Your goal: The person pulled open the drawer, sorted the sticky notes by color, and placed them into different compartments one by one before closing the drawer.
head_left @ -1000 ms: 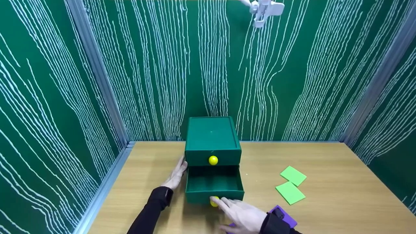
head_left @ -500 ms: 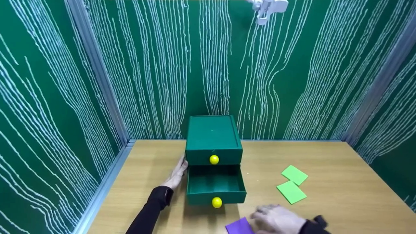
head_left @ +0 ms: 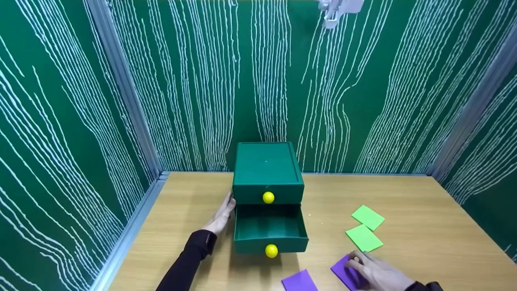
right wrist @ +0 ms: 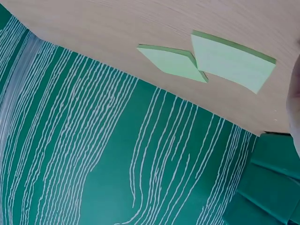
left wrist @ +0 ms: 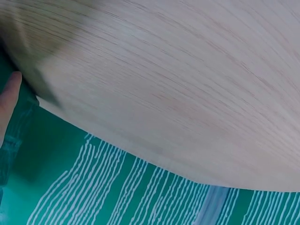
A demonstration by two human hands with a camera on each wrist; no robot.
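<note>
1. One purple pad [head_left: 341, 271] is partly under my right hand [head_left: 373, 273], fingers bent over it; I cannot tell whether they grip it.
2. Another purple pad [head_left: 299, 281] lies on the table [head_left: 424, 226] to its left.
3. My left hand [head_left: 221, 214], fingers extended, rests against the left side of the green cabinet [head_left: 266, 165], grasping nothing.
4. Its lower drawer [head_left: 250, 245] stands pulled out.
5. Two light-green pads [head_left: 364, 237] lie touching, just beyond my right hand.

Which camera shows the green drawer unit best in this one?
The head view: the green drawer unit shows its top, front and open lower drawer. The right wrist view catches only part, lower right; the left wrist view, probably a bit of side beside a finger.
</note>
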